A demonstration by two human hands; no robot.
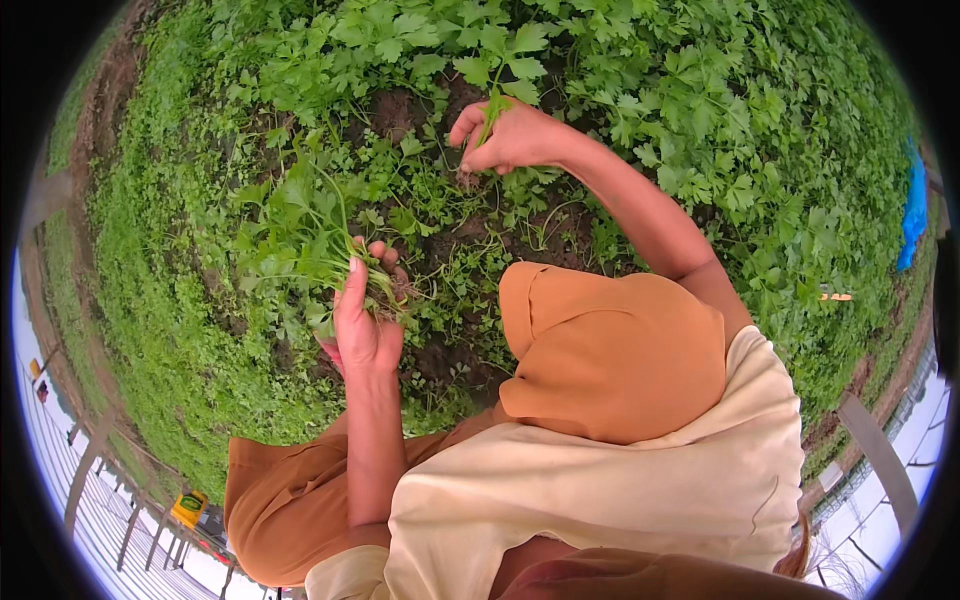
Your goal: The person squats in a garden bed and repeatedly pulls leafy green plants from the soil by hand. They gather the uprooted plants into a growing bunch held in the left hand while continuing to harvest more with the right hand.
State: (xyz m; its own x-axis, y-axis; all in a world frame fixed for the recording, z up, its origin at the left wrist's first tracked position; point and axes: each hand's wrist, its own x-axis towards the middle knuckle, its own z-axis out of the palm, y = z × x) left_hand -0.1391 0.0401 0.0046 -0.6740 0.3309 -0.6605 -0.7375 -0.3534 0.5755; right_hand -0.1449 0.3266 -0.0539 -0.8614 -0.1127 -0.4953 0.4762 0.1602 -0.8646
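My left hand [367, 300] is closed around a bunch of leafy green plants [300, 232], which look like celery or parsley. Their leaves point up and left, and the roots hang out at the right side of the palm. Farther up, my right hand [499, 139] pinches the stem of a single similar plant [495, 75] low down, with its leaves above the hand and small soil-covered roots [468, 178] just below the fingers. Between and below the two hands lie dark soil [450, 240] and low seedlings.
Dense, taller leafy plants [720, 150] grow at the top and right; lower greenery [157, 277] spreads left. A blue plastic sheet or bag [913, 210] lies at the far right. A yellow container [189, 508] stands at the lower left near wooden posts [86, 469].
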